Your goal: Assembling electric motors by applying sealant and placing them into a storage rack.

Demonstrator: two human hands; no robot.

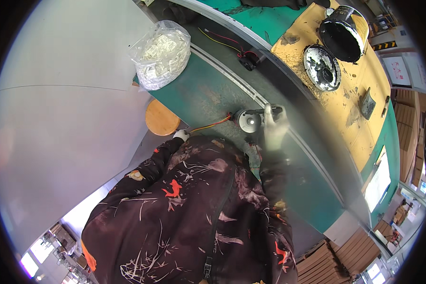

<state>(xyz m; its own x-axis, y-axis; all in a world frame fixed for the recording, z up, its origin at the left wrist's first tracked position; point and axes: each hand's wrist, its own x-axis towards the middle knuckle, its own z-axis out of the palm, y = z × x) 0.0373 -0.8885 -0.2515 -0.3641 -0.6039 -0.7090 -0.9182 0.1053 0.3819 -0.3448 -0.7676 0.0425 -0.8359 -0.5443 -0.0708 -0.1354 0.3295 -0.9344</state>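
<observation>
A small round motor (249,122) with a silver face stands on the green bench in front of me. My right hand (275,127), in a white glove, is closed around a slim dark tool (256,111) whose tip reaches over the motor's upper edge. Its exact kind is hard to make out. Red, yellow and black wires (212,125) run leftward from the motor to my left hand (181,135), also gloved in white. That hand appears closed on their ends, low beside the bench edge, partly hidden by my sleeve.
A clear bag of small white parts (162,56) and a round wooden stool (162,117) are to the left. Another wired motor (247,60) lies beyond the metal rail (229,75). At right, stained yellow cardboard (293,40) carries a tipped black-coated can (341,38) and a smeared lid (322,68).
</observation>
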